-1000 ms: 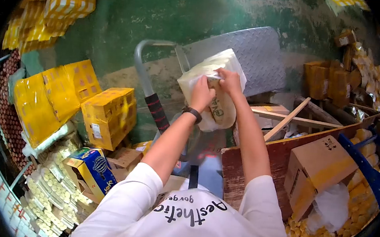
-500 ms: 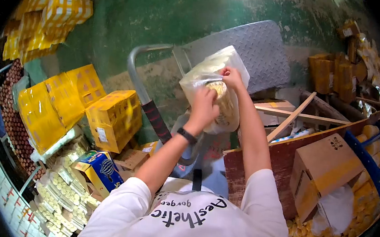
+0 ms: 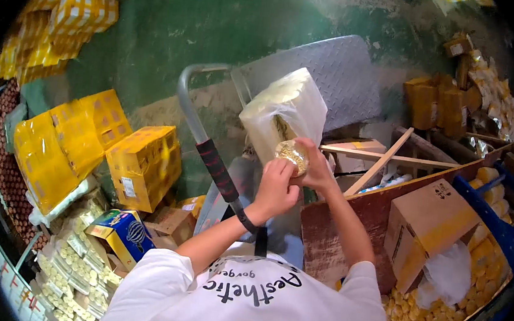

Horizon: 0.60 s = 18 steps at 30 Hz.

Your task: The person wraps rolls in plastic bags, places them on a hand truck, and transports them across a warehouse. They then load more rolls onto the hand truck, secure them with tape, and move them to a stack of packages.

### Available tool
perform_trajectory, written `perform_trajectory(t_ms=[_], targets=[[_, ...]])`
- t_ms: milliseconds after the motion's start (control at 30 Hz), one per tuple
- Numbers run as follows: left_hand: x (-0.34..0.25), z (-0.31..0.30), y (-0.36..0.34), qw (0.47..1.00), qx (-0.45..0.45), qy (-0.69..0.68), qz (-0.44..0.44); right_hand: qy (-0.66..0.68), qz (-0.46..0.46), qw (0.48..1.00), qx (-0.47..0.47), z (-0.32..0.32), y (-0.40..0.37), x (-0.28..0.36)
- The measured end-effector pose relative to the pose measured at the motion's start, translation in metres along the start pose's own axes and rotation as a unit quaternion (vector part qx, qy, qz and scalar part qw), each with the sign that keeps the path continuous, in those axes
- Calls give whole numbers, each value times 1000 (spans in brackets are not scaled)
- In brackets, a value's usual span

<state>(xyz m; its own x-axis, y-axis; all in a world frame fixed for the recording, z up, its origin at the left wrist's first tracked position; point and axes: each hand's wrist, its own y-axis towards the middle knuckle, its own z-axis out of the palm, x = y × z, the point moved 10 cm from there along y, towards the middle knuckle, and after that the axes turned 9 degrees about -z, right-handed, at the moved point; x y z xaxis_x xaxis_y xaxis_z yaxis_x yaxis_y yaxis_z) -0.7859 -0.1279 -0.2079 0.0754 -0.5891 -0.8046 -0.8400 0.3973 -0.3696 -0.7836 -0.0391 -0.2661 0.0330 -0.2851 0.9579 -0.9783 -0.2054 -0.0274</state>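
A round, clear-wrapped bundle (image 3: 292, 154) shows a pale yellow, speckled end turned up toward me. My right hand (image 3: 316, 167) wraps round its right side. The curled fingers of my left hand (image 3: 277, 185) press on its near left edge; a black band circles that wrist. Just beyond both hands is a large, translucent plastic bag (image 3: 293, 99) with pale, layered contents, its near side loose and crumpled. Behind the bag lies the grey tread plate (image 3: 341, 76) of a hand truck. My hands hide the bundle's lower part.
The hand truck's curved handle (image 3: 190, 102) rises left of the bag. Yellow-taped boxes (image 3: 145, 163) and a blue carton (image 3: 131, 235) stand to the left. On the right, crossed wooden strips (image 3: 385, 159) lie near a reddish board (image 3: 335, 241) and a cardboard box (image 3: 432, 221).
Both hands have drawn back toward me from the bag's opening. The bundle has come out of the bag, and my right hand has shifted from the plastic onto the bundle.
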Motion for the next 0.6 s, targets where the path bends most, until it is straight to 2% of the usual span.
perform_trajectory(t_ms=[33,133,167,200,233,267,300,367,400,467,500,567,600], targets=[[3,-4,3,1000,-2,-19,-8,-20,26,999,-15,-3,2,0],[-7,-34,0,990,-21,-136,-38,-73,-7,990,-124,-41,-12,30],[-15,-43,0,988,-27,-151,-11,-66,-45,984,-160,-59,-20,46],[-15,-45,1,991,-20,-131,4,9,-87,959,-270,-82,-33,67],[-17,-47,4,993,-13,-112,24,16,-83,935,-343,-103,-52,90],[-20,-49,8,995,-5,-94,45,23,-81,906,-414,-122,-73,112],[-17,-45,13,998,17,-30,48,314,11,763,-565,-130,-101,110],[-9,-26,27,995,76,50,40,155,-43,836,-525,-155,-149,152],[-6,-12,36,989,120,80,30,75,-74,854,-510,-165,-173,174],[11,40,58,953,216,183,108,27,-41,799,-600,-164,-205,215],[23,67,69,926,260,233,144,68,26,751,-656,-158,-237,212],[55,105,92,865,315,376,107,139,140,660,-725,-135,-310,195],[63,112,94,822,343,433,136,168,188,621,-742,-124,-361,171]])
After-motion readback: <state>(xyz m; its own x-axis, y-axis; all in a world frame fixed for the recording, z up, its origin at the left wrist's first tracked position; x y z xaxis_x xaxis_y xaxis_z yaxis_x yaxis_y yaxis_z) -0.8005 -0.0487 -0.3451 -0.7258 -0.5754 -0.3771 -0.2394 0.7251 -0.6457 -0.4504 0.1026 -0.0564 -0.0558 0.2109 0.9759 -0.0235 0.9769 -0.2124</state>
